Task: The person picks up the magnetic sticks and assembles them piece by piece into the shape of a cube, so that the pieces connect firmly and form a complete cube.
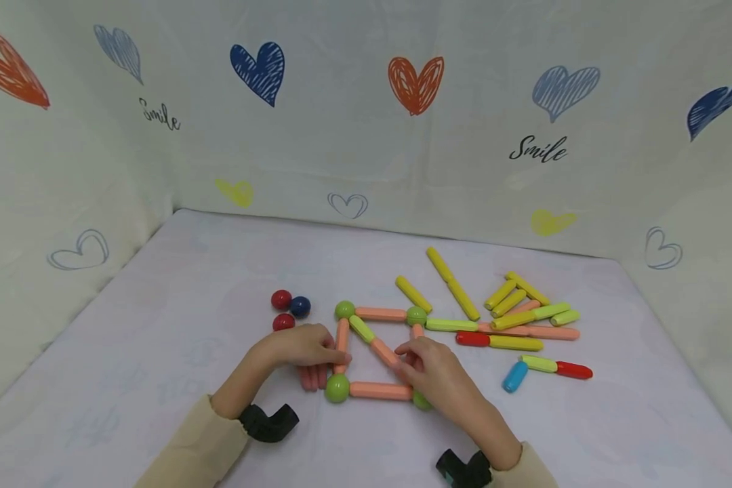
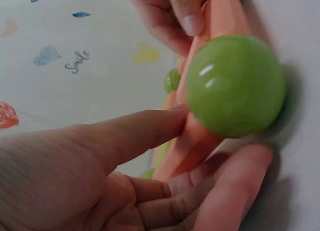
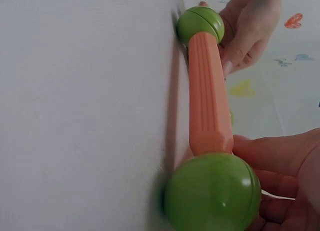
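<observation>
Pinching faceted orange rod [image 1: 342, 332], left grip [image 1: 308, 346]; slanted rod [image 1: 374, 341], right grip [image 1: 442, 376] (glossy green balls [image 1: 338, 388] nearby).

The head view looks forward and down from above — both wrist views, low and close, share a green ball [image 2: 235, 86].

Table [image 1: 158, 325] held 2 red balls [image 1: 281, 299], 1 blue ball [image 1: 301, 307] beyond left hand [image 1: 308, 344], loose sticks [image 1: 516, 342] beyond and right of right hand [image 1: 436, 373], stick-and-ball frame [image 1: 381, 351] between both.

Green balls [image 1: 337, 388], orange rods [image 1: 381, 391], white heart-print backdrop [image 1: 341, 149].
</observation>
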{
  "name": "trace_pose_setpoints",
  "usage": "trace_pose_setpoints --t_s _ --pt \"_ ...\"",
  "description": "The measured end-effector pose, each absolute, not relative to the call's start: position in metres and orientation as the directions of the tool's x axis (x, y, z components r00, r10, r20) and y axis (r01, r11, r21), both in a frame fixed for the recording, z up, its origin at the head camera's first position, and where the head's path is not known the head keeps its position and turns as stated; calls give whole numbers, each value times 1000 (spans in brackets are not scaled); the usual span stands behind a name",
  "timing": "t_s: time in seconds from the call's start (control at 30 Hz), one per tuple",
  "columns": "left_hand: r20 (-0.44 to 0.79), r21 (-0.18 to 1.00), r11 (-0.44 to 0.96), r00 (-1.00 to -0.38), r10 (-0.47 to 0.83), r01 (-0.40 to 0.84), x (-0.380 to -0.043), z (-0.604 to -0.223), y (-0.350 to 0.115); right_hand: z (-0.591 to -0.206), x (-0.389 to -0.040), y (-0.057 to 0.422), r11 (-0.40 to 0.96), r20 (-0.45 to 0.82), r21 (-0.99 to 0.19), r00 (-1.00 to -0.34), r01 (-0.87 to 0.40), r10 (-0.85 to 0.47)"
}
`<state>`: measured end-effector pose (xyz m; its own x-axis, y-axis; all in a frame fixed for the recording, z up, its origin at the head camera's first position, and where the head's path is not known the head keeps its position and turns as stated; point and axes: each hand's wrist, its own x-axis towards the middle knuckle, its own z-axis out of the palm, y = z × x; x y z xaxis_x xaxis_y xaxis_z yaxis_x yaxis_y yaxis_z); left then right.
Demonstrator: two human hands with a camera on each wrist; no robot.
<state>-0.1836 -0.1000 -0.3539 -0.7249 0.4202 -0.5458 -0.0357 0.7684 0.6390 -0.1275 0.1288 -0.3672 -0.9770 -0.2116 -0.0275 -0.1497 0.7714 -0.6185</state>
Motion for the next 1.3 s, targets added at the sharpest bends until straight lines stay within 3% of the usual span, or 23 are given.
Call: trace_pose_setpoints --t_s 0.17,0.37,0.7,0.9,1.13,1.3 --pt "-556 701 709 -681 477 -76 -184 -359 -101 -366 -137 151 747 10 -654 -990 -116 -144" --pt "-559 724 683 -658 504 -91 -185 -362 -104 -367 -145 180 855 -33 -517 -999 -20 -43" --pt "-544 723 685 -686 483 -91 -184 -362 -100 -371 -148 199 923 -30 -384 -999 29 19" --pt "-539 727 681 -686 489 -87 -183 -362 -100 -368 -151 212 900 -34 -433 -999 48 36" --pt "-540 725 684 -685 489 -83 -182 -362 -101 -364 -154 227 803 -64 -586 -994 107 86" --pt "-543 714 696 -691 477 -80 -182 -362 -100 -357 -153 225 737 -39 -673 -998 65 53"
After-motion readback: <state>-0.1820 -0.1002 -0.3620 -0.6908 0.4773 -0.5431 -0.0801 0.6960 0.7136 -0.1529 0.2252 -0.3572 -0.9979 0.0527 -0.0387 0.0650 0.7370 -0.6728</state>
